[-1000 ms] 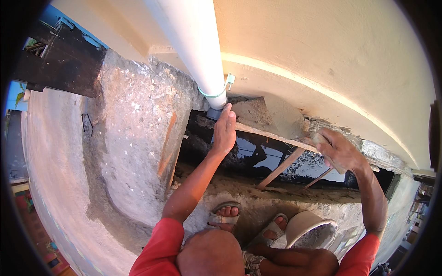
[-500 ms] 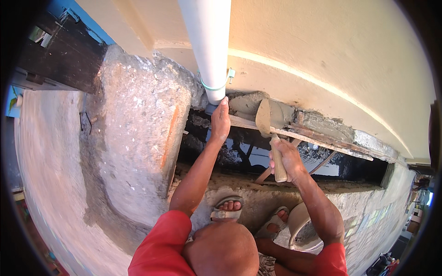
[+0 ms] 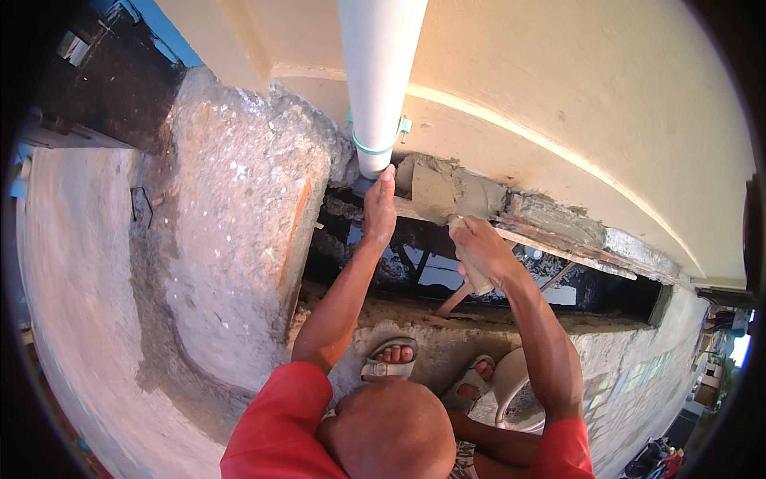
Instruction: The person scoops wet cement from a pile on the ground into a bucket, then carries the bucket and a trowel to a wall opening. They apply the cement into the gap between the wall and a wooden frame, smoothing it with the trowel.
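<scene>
My right hand [image 3: 485, 246] is closed round the handle of a pointing trowel [image 3: 433, 194]. The blade lies nearly flat on wet grey mortar [image 3: 480, 194] along the foot of the wall. A long wooden board [image 3: 550, 246] edges the mortar on the trench side. My left hand [image 3: 381, 209] is at the board's left end, just below the white pipe's lower end [image 3: 373, 164]. Its thumb points up beside the pipe; the other fingers are mostly hidden, and I cannot make out what they grip.
Below the board runs an open trench [image 3: 431, 267] with dark water and slanting wooden struts [image 3: 455, 299]. A rough concrete slab [image 3: 239, 191] stands at left. My sandalled feet [image 3: 391, 357] are on the near ledge, beside a bucket [image 3: 515, 391]. A green clamp [image 3: 405, 126] holds the pipe.
The trowel has moved left, its blade turning from edge-on to nearly flat against the mortar. My right hand went with it. The left hand keeps its place by the pipe.
</scene>
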Tool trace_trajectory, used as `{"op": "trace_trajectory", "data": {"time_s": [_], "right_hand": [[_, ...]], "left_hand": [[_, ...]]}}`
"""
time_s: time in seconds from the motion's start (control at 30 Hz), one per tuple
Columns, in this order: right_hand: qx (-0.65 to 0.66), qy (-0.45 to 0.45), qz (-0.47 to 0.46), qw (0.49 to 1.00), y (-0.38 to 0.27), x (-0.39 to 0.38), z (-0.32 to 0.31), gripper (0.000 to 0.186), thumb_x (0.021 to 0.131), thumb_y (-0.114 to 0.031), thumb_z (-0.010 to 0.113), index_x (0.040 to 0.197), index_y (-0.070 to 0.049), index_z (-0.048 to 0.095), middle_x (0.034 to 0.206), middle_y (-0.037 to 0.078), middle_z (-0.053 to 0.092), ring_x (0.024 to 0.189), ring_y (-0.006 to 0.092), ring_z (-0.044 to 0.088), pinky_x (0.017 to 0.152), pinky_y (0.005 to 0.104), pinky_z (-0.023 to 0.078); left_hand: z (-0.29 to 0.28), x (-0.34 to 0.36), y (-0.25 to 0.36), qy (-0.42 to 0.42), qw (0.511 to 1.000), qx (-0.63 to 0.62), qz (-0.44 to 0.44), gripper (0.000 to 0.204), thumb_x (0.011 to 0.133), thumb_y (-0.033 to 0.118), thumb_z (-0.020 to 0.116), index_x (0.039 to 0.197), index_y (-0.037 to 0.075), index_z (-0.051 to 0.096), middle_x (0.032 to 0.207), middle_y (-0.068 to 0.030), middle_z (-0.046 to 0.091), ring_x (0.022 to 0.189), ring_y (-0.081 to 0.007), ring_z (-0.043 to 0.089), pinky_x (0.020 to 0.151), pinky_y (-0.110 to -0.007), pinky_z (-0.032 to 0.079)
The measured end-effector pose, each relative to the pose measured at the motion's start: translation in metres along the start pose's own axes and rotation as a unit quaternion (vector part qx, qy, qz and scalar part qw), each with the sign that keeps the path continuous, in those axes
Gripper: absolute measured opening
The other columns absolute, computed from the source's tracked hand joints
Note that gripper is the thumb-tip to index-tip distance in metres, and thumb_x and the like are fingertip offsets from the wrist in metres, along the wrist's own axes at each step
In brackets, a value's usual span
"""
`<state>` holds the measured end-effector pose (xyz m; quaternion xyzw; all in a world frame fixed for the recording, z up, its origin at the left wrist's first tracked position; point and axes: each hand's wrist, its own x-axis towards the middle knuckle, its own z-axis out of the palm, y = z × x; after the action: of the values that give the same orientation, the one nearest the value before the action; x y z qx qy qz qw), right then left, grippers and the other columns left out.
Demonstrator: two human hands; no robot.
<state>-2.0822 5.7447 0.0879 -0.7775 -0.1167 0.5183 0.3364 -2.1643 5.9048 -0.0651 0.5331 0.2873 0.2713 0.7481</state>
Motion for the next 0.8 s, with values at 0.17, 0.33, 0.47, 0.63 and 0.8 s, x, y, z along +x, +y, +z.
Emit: {"op": "trace_trajectory", "data": {"time_s": [0.17, 0.33, 0.47, 0.63, 0.8], "right_hand": [[-0.233, 0.040, -0.027, 0.971, -0.008, -0.018, -0.013, 0.032, 0.096, -0.026, 0.047, 0.103, 0.006, 0.048, 0.076, 0.016, 0.056, 0.057, 0.0210, 0.061, 0.052, 0.0382, 0.048], [-0.173, 0.060, -0.007, 0.983, -0.016, -0.067, -0.029, 0.030, 0.097, -0.025, 0.046, 0.102, 0.004, 0.049, 0.075, 0.013, 0.055, 0.056, 0.0193, 0.060, 0.048, 0.0361, 0.048], [-0.024, 0.050, 0.007, 0.998, 0.010, -0.037, -0.025, 0.026, 0.098, -0.026, 0.045, 0.100, 0.000, 0.049, 0.073, 0.008, 0.053, 0.053, 0.0161, 0.056, 0.043, 0.0322, 0.047], [0.007, 0.020, 0.020, 1.000, -0.003, -0.009, -0.002, 0.027, 0.097, -0.028, 0.045, 0.097, -0.001, 0.049, 0.074, 0.007, 0.051, 0.053, 0.0158, 0.055, 0.042, 0.0314, 0.047], [-0.084, 0.016, -0.004, 0.996, -0.014, -0.002, -0.002, 0.030, 0.096, -0.028, 0.046, 0.095, 0.001, 0.049, 0.074, 0.010, 0.052, 0.055, 0.0196, 0.057, 0.051, 0.0365, 0.049]], "left_hand": [[-0.011, -0.003, -0.006, 0.008, 0.997, 0.068, 0.022, 0.068, 0.102, 0.048, 0.037, 0.135, -0.011, 0.044, 0.139, -0.0232, 0.048, 0.132, -0.0288, 0.044, 0.109, -0.034, 0.032], [-0.010, -0.011, -0.009, 0.045, 0.996, 0.078, -0.006, 0.065, 0.102, 0.046, 0.040, 0.134, -0.011, 0.046, 0.136, -0.0237, 0.052, 0.128, -0.0290, 0.048, 0.107, -0.035, 0.035], [-0.004, -0.011, 0.004, 0.045, 0.998, 0.023, -0.047, 0.072, 0.100, 0.051, 0.039, 0.132, -0.013, 0.046, 0.136, -0.0242, 0.051, 0.129, -0.0297, 0.047, 0.108, -0.035, 0.034], [-0.006, -0.006, 0.000, 0.050, 0.993, -0.073, -0.083, 0.078, 0.099, 0.056, 0.038, 0.135, -0.014, 0.042, 0.140, -0.0247, 0.046, 0.134, -0.0291, 0.042, 0.112, -0.035, 0.028], [-0.012, -0.008, -0.002, 0.028, 0.992, -0.071, -0.099, 0.088, 0.096, 0.063, 0.036, 0.140, -0.013, 0.034, 0.147, -0.0260, 0.037, 0.140, -0.0296, 0.032, 0.116, -0.039, 0.017]]}}
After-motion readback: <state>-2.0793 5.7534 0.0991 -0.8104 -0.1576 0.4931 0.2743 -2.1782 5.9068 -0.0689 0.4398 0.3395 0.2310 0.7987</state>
